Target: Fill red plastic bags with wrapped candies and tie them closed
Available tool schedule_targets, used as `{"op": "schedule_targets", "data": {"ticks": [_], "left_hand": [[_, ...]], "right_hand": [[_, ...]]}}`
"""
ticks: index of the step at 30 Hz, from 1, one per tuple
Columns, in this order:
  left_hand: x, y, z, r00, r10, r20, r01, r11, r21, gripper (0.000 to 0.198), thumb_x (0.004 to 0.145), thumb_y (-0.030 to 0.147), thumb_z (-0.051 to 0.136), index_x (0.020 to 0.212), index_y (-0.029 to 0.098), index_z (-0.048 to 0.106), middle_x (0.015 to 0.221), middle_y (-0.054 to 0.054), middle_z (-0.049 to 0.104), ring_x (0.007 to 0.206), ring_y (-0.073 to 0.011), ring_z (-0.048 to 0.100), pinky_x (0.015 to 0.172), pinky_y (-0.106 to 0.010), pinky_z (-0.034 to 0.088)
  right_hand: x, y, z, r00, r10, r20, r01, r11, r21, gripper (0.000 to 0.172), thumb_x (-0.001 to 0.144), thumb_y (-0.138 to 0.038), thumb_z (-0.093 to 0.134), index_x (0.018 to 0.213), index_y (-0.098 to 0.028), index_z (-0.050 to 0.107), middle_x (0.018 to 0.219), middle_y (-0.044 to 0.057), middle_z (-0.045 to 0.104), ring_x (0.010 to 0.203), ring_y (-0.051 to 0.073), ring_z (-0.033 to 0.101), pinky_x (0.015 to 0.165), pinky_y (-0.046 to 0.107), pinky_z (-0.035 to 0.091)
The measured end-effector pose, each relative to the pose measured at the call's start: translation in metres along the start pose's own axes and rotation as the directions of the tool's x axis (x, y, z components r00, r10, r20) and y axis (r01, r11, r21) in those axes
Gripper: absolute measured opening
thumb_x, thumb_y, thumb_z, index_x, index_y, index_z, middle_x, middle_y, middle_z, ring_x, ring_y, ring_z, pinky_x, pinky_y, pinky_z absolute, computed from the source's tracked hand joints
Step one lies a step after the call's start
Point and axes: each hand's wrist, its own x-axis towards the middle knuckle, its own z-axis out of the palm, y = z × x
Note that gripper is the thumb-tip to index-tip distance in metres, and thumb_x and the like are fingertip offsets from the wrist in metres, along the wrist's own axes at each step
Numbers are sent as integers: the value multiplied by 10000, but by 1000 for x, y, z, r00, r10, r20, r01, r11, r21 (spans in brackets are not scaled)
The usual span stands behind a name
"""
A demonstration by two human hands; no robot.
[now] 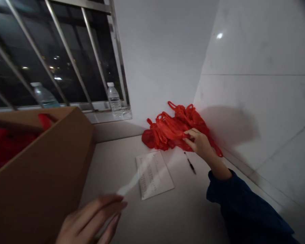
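Observation:
In the head view, my right hand (198,144) pinches the edge of a red plastic bag (174,130) in the corner. That bag belongs to a crumpled heap of red plastic bags (186,113), their loop handles sticking up. Down at the lower left, my left hand (94,217) has its fingers drawn together on a thin whitish strip (129,184). The strip is blurred and reaches toward a printed sheet of paper (159,184) lying flat. What the strip is made of, I cannot tell. A black pen (190,163) lies below my right hand.
A large open cardboard box (63,149) with red bags (10,140) inside takes up the left side. Two clear bottles, one upright (114,100) and one behind the box (44,96), stand by the barred window (73,51). White walls (256,95) close off the back and right.

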Motion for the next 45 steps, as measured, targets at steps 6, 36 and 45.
{"op": "schedule_targets", "data": {"ticks": [6,36,45], "left_hand": [[33,-23,40,989,-147,10,148,987,-65,181,950,220,502,1074,250,630,1050,-48,645,954,-174,627,795,-281,516],[21,-89,86,937,-344,55,337,935,108,213,959,297,461,1068,224,629,961,-51,655,876,-188,617,760,-304,500],[49,-62,131,935,-180,306,138,978,154,76,909,223,570,895,226,645,899,-35,698,878,-223,633,788,-355,457]], "right_hand": [[-46,-61,87,943,-211,256,118,935,336,392,790,-15,515,1090,-234,640,1116,51,620,924,172,629,795,291,504],[-73,-27,80,897,-181,404,50,948,313,169,917,-238,521,1046,-224,630,922,48,638,827,193,634,741,311,488],[-75,-71,99,931,-57,361,-45,962,269,136,894,-351,609,883,-217,636,800,7,689,765,196,636,735,318,426]]}}
